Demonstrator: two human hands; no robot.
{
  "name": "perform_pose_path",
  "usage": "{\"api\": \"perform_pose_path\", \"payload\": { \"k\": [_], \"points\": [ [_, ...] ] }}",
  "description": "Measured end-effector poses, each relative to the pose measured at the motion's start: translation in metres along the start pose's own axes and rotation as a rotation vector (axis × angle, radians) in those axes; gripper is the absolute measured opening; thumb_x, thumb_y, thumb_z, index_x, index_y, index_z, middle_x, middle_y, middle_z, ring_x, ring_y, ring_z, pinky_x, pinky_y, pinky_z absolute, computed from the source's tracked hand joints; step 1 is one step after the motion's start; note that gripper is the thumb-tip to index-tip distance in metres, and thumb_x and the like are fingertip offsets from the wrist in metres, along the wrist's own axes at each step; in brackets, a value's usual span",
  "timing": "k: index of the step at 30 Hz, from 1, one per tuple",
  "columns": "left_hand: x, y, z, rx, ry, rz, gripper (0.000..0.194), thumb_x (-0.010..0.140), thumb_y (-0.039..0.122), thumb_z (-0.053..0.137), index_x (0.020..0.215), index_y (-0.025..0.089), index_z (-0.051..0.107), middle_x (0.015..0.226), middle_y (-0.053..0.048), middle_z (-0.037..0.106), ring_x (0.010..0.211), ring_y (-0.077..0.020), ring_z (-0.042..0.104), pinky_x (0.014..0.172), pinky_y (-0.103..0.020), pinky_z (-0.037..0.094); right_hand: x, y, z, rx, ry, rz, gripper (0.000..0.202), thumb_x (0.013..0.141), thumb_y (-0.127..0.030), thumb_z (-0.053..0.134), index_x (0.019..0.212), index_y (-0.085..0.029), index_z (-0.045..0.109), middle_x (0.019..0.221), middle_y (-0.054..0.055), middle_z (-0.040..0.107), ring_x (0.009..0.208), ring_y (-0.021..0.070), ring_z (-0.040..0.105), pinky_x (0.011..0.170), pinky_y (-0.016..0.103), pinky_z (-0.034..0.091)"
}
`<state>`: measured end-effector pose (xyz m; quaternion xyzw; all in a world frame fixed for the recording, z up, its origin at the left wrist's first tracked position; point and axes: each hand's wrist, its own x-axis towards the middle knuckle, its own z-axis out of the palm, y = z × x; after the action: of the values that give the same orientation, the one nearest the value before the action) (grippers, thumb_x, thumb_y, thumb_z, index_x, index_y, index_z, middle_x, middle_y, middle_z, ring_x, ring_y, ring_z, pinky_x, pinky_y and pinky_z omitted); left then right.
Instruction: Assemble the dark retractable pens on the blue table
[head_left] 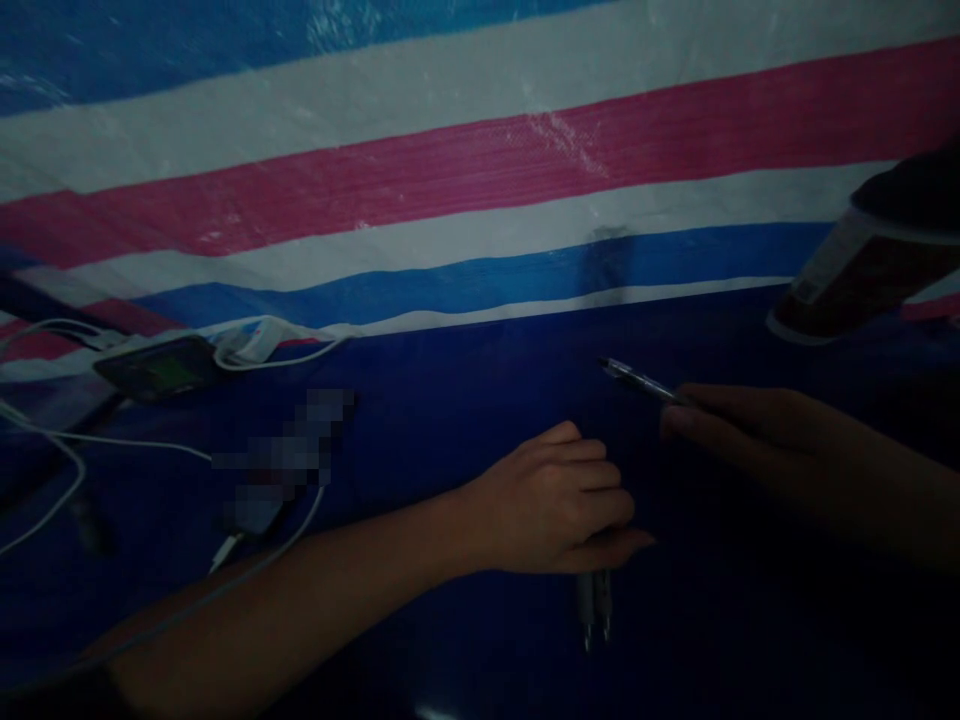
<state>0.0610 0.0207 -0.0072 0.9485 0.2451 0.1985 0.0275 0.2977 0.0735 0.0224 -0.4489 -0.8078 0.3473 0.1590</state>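
Observation:
My left hand [566, 500] rests palm down near the middle of the dark blue table [450, 400], its fingers curled together. Two pens [595, 605] stick out from beneath it, side by side, with their tips toward me; their other ends are hidden by the hand. To the right, my right hand [742, 430] pinches one end of another pen [641, 381] between thumb and fingers. That pen points to the upper left, a little beyond my left hand, and does not touch it.
A phone [161, 367] with a white charger [255, 340] lies at the back left. Nearer is a blurred-out device [289, 465] with a cable. A container [862, 265] leans at the back right, before a striped sheet [450, 180].

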Motion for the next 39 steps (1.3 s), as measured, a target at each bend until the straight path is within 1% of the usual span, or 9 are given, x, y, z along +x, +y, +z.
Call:
{"api": "perform_pose_path", "payload": {
  "k": [7, 11, 13, 15, 18, 22, 29, 35, 39],
  "points": [
    [-0.005, -0.009, 0.000, 0.052, 0.101, -0.057, 0.044, 0.106, 0.030, 0.054, 0.063, 0.019, 0.056, 0.061, 0.001, 0.055, 0.064, -0.0154, 0.049, 0.066, -0.036, 0.035, -0.003, 0.000, -0.007, -0.060, -0.099, -0.005, 0.033, 0.103, -0.043, 0.044, 0.103, -0.020, 0.068, 0.101, 0.008, 0.077, 0.087, 0.0241, 0.071, 0.079, 0.036, 0.053],
    [-0.008, -0.011, -0.003, -0.014, 0.125, -0.058, 0.032, 0.104, 0.029, 0.061, 0.073, 0.019, 0.060, 0.069, 0.002, 0.057, 0.069, -0.0149, 0.052, 0.066, -0.034, 0.038, -0.002, -0.004, -0.014, -0.071, -0.190, 0.002, 0.034, 0.106, -0.044, 0.044, 0.095, -0.020, 0.065, 0.084, 0.003, 0.073, 0.075, 0.0187, 0.068, 0.071, 0.030, 0.050],
    [-0.009, -0.010, -0.005, 0.013, 0.334, -0.145, 0.009, 0.099, 0.027, 0.068, 0.093, 0.021, 0.065, 0.081, 0.000, 0.061, 0.075, -0.0165, 0.055, 0.069, -0.033, 0.042, -0.004, -0.006, -0.019, -0.089, -0.229, 0.011, 0.034, 0.106, -0.044, 0.046, 0.094, -0.019, 0.066, 0.083, 0.003, 0.073, 0.073, 0.0178, 0.067, 0.068, 0.029, 0.048],
    [-0.010, -0.011, -0.006, 0.130, 0.481, -0.276, 0.021, 0.095, 0.029, 0.072, 0.114, 0.024, 0.064, 0.106, -0.006, 0.064, 0.098, -0.0234, 0.059, 0.078, -0.036, 0.047, -0.007, -0.010, -0.022, -0.094, -0.288, 0.002, 0.034, 0.106, -0.042, 0.047, 0.094, -0.019, 0.068, 0.082, 0.003, 0.073, 0.070, 0.0166, 0.065, 0.066, 0.028, 0.047],
    [-0.010, -0.014, -0.006, 0.161, 0.371, -0.332, 0.031, 0.100, 0.030, 0.065, 0.130, 0.023, 0.060, 0.126, -0.011, 0.062, 0.115, -0.0298, 0.058, 0.087, -0.042, 0.047, -0.013, -0.014, -0.025, -0.068, -0.380, -0.021, 0.034, 0.106, -0.041, 0.048, 0.093, -0.019, 0.070, 0.074, 0.000, 0.069, 0.062, 0.0142, 0.062, 0.061, 0.027, 0.045],
    [-0.010, -0.019, -0.003, 0.089, 0.189, -0.218, 0.021, 0.109, 0.031, 0.048, 0.119, 0.019, 0.063, 0.099, -0.006, 0.070, 0.091, -0.0235, 0.061, 0.078, -0.039, 0.042, -0.018, -0.017, -0.026, 0.019, -0.440, -0.049, 0.035, 0.106, -0.042, 0.049, 0.092, -0.019, 0.071, 0.076, -0.001, 0.070, 0.068, 0.0145, 0.065, 0.065, 0.026, 0.048],
    [-0.011, -0.021, -0.005, 0.040, 0.185, -0.104, 0.041, 0.113, 0.041, 0.037, 0.086, 0.018, 0.059, 0.071, -0.001, 0.056, 0.071, -0.0188, 0.050, 0.066, -0.036, 0.032, -0.019, -0.020, -0.024, -0.101, -0.470, -0.107, 0.030, 0.107, -0.038, 0.050, 0.096, -0.019, 0.070, 0.074, 0.000, 0.070, 0.060, 0.0120, 0.062, 0.057, 0.024, 0.041],
    [-0.008, -0.025, -0.005, -0.159, 0.184, -0.266, 0.041, 0.113, 0.028, 0.035, 0.078, 0.020, 0.054, 0.069, 0.003, 0.056, 0.068, -0.0158, 0.052, 0.069, -0.035, 0.032, -0.010, -0.018, -0.020, -0.253, -0.300, -0.127, 0.022, 0.105, -0.036, 0.054, 0.099, -0.020, 0.068, 0.080, 0.002, 0.072, 0.064, 0.0141, 0.064, 0.058, 0.026, 0.037],
    [-0.008, -0.024, -0.006, -0.141, 0.196, -0.321, 0.036, 0.110, 0.025, 0.041, 0.079, 0.020, 0.059, 0.069, 0.003, 0.059, 0.068, -0.0153, 0.053, 0.070, -0.034, 0.033, -0.008, -0.012, -0.026, -0.193, -0.208, -0.123, 0.034, 0.107, -0.043, 0.049, 0.092, -0.020, 0.069, 0.078, 0.001, 0.072, 0.067, 0.0152, 0.066, 0.062, 0.027, 0.040]
  ]
}}
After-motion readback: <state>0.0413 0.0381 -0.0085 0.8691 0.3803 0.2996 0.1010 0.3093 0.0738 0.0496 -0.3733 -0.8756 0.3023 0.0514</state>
